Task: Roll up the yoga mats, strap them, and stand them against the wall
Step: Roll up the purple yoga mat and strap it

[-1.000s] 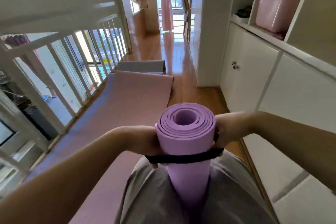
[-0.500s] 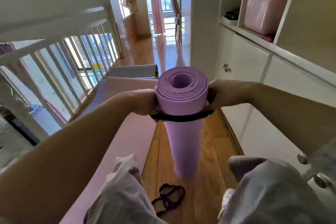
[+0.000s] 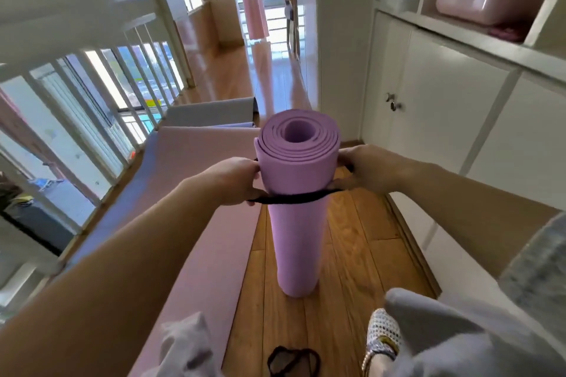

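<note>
Wooden floor (image 3: pixel 352 254), rolled purple mat (image 3: pixel 295 239) upright, pink mat (image 3: pixel 196 187) flat beside, grey mat (image 3: pixel 211 113) beyond, loose strap (image 3: pixel 293 362)

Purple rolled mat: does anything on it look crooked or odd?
The black strap round the rolled mat sits slanted, lower at the left hand, and a spare strap lies loose on the floor.

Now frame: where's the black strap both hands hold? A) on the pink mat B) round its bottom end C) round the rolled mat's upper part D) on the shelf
C: the black strap loops the upright rolled mat below its top, gripped by the left hand and right hand.
</note>
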Available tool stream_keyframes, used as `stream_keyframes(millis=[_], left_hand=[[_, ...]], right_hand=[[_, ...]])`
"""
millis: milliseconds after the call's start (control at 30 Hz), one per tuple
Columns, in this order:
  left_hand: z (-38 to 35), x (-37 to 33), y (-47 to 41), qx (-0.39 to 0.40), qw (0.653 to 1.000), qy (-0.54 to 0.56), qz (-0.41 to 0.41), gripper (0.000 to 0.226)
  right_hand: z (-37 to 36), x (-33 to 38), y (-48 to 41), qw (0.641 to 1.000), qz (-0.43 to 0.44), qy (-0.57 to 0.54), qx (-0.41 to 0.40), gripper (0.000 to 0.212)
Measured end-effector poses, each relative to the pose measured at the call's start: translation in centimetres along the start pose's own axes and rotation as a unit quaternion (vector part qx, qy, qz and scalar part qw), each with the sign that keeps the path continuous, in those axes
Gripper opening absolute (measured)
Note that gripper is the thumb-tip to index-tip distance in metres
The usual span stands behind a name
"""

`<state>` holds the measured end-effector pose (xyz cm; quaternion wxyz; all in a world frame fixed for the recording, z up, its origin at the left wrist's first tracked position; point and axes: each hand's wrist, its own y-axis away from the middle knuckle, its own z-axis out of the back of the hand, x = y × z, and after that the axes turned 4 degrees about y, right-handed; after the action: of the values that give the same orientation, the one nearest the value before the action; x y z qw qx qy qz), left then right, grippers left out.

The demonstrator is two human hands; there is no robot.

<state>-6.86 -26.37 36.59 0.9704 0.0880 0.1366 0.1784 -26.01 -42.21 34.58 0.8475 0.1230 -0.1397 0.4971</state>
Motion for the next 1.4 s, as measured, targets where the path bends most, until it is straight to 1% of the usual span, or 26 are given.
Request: stream_keyframes(millis=[100,200,267,400,533,667,733,867,1000,1067,1133,1200,1300,1333,1400], left_hand=[[-1.0,1.2,-1.4,0.007,1.0,-0.014,0.008,0.041],[-3.2,2.4,-2.7,0.032,0.999,-0.012,0.02,0.041],[-5.2,3.3,-3.4,0.047,0.998,-0.014,0.027,0.041],[-8.9,4.9,-5.0,0.069,0.997,0.004,0.033,0.042],[-11.5,6.1,-6.4,0.102,0.994,0.004,0.034,0.042],[-13.3,6.8,-7.8,0.133,0.99,0.002,0.043,0.034],[-13.5,7.2,-8.5,0.128,0.991,0.004,0.049,0.033],[-13.0,8.0,-9.4,0.08,0.995,-0.009,0.05,0.042],[-13.6,7.7,-9.8,0.066,0.995,-0.051,0.052,0.054],[-13.8,7.4,-10.0,0.066,0.99,-0.108,0.061,0.06],[-13.9,7.4,-10.2,0.067,0.983,-0.155,0.071,0.06],[-13.9,7.4,-10.1,0.06,0.983,-0.151,0.091,0.061],[-14.0,7.5,-10.3,0.078,0.984,-0.146,0.065,0.074],[-14.0,7.7,-10.3,0.09,0.985,-0.134,0.063,0.074],[-13.8,7.8,-10.4,0.106,0.988,-0.101,0.056,0.073]], right_hand=[[-0.9,-0.6,-1.8,1.0,-0.007,-0.004,0.026,0.066],[-2.3,-1.2,-3.3,0.998,-0.006,0.007,0.059,0.068],[-3.9,-1.6,-3.9,0.995,-0.012,0.023,0.091,0.069],[-7.8,-2.8,-5.4,0.991,-0.023,0.042,0.124,0.077],[-10.7,-3.8,-6.9,0.981,-0.057,0.043,0.181,0.081],[-13.1,-4.0,-8.3,0.966,-0.082,0.097,0.225,0.084],[-13.7,-4.0,-8.9,0.965,-0.072,0.132,0.214,0.082],[-14.2,-4.0,-9.0,0.983,-0.037,0.154,0.093,0.078],[-14.7,-4.0,-9.1,0.978,-0.008,0.205,0.042,0.083],[-14.5,-4.0,-9.1,0.977,-0.005,0.208,0.042,0.086],[-14.0,-3.9,-8.9,0.977,-0.009,0.205,0.054,0.09],[-13.6,-3.8,-9.0,0.976,-0.018,0.203,0.072,0.092],[-13.4,-3.4,-9.5,0.97,-0.035,0.214,0.106,0.093],[-13.3,-3.1,-9.7,0.97,-0.04,0.205,0.125,0.094],[-13.0,-3.0,-9.6,0.975,-0.048,0.152,0.157,0.092]])
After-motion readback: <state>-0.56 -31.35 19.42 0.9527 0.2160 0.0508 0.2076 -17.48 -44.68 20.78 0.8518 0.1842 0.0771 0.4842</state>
